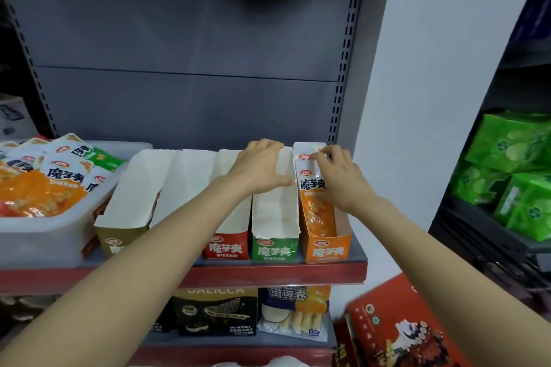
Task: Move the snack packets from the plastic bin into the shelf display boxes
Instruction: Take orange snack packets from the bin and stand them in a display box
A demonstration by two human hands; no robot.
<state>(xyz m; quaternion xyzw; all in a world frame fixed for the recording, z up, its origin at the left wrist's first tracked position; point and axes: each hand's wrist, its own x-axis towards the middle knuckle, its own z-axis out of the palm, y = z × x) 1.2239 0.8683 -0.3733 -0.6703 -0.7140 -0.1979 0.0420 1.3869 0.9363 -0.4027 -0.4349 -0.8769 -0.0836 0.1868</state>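
The orange display box [326, 243] stands at the right end of a row of boxes on the grey shelf [359, 256], and everything here is placed from it. An orange snack packet [313, 188] stands upright inside it, leaning toward the back, its white top edge rising above the box walls. The right hand [340, 179] is on that packet from the right side: its fingertips [320, 158] curl over the packet's upper part and pinch it near the top, the thumb lower against the printed front. The left hand [262, 167] lies just left of the orange box, palm down with fingers spread and fairly straight, pressing on the top edges of the green display box [274, 249] and the red display box [226, 247] next to it (it holds nothing). Farther left in the row a tan display box [119, 240] sits tilted, its white inside showing. Well to the left of the orange box, at the far end of the shelf, the translucent plastic bin [38, 235] holds a heap of snack packets [50, 185], mostly orange with a green one at the back. Below the orange box, on the lower shelf, a black wafer box [214, 311] and a bag of egg rolls [293, 313] stand side by side. Lower right of it, a red carton [396, 325] leans into view.
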